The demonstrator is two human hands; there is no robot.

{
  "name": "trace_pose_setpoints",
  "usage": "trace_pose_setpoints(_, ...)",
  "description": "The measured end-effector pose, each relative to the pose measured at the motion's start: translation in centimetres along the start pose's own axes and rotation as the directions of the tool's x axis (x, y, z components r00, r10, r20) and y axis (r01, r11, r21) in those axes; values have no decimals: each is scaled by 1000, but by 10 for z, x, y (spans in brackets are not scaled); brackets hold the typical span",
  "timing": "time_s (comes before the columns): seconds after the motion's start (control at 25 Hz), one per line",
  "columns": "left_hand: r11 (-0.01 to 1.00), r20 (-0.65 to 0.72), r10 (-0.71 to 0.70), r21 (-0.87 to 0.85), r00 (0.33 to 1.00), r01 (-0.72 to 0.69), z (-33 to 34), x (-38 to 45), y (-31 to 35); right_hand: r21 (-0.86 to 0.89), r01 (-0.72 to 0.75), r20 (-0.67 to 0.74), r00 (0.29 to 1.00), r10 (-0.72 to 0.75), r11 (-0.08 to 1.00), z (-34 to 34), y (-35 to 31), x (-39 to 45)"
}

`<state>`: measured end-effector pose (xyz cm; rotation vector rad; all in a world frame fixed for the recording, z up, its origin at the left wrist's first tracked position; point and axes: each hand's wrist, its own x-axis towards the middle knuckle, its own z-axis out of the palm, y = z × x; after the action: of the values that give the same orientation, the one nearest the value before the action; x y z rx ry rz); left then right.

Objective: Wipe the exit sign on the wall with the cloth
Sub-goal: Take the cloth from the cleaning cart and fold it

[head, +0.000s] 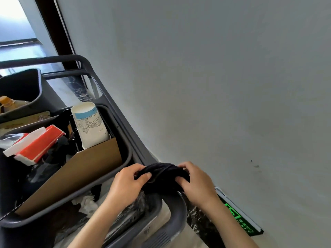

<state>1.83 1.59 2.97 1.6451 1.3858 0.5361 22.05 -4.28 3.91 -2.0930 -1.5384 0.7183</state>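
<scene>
A dark, bunched cloth [162, 173] is held between both hands above the near corner of a grey cart. My left hand [128, 183] grips its left end, and my right hand [195, 183] grips its right end. The exit sign [240, 221], black with glowing green symbols, is mounted low on the white wall [206, 77], below and to the right of my right hand. My right forearm covers part of the sign's left end.
The grey cleaning cart [111, 108] stands against the wall on the left. Its bin [125, 151] holds a paper cup [89, 124], a cardboard sheet [75, 176], a red-and-white box [34, 145] and crumpled rubbish. A dark door frame [55, 33] lies beyond.
</scene>
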Motion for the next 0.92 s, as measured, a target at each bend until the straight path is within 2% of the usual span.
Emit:
trace_pose_setpoints(0.16,980,1,116,-163,993,-115,29,-11,51,258,-13,-156,986,55,966,-44,24,-39)
trace_pose_setpoints(0.28,927,108,116,-370,987,-68,69,-29,92,396,-3,-270,955,119,918,-84,54,-78)
trace_pose_setpoints(0.44,889,245,166,-457,955,-37,136,-52,139,600,-43,-336,893,300,799,-122,112,-129)
trace_pose_setpoints(0.68,909,393,236,-412,889,-59,242,-92,178,805,-62,-341,765,546,590,-144,200,-193)
trace_pose_setpoints(0.84,921,414,212,-387,885,-39,290,-108,173,928,-25,-244,713,657,372,-138,231,-213)
trace_pose_setpoints(0.92,930,414,194,-367,889,-33,312,-114,167,954,-11,-207,697,686,299,-131,242,-218)
